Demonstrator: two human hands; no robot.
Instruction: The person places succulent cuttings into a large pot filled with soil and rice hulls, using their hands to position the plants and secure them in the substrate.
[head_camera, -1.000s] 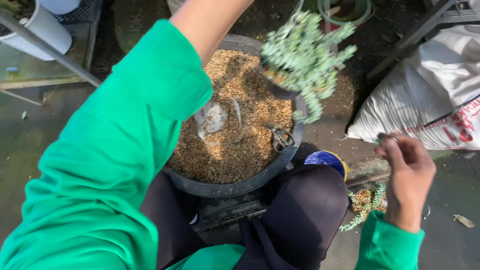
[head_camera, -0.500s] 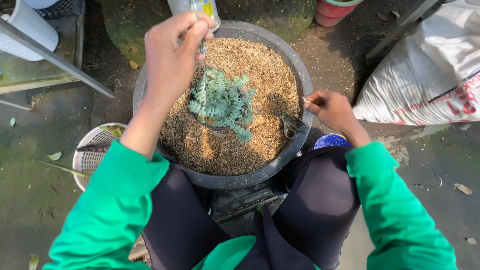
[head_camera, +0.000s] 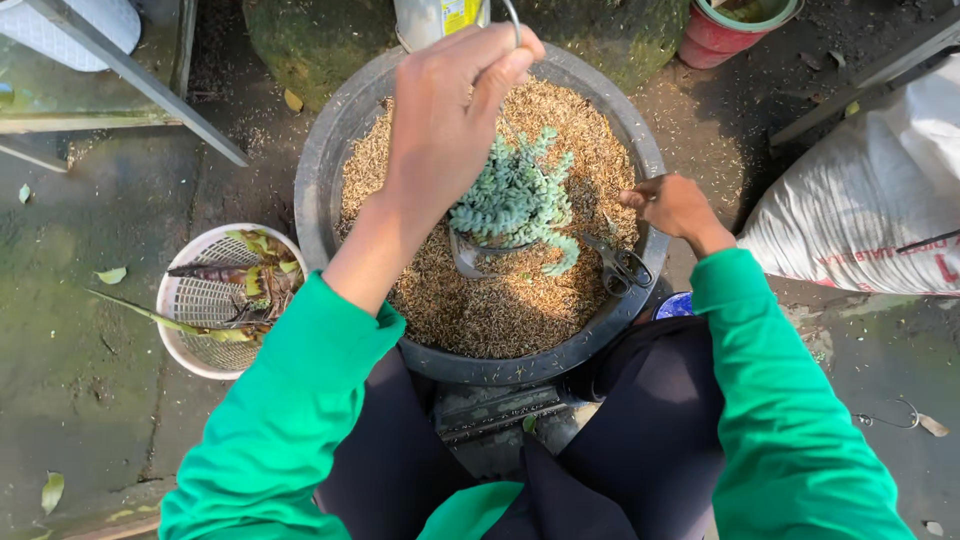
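While my left hand is pinched shut on the wire hanger above the black tub, the blue-green succulent hangs in its small pot over the middle of the tub's husk fill. My right hand, at the tub's right rim, has its fingers curled together just above the scissors lying on the husks; whether it grips anything, I cannot tell. By my judgement the plant is lifted but not yet set down, and a white basket of trimmings stands left of the tub.
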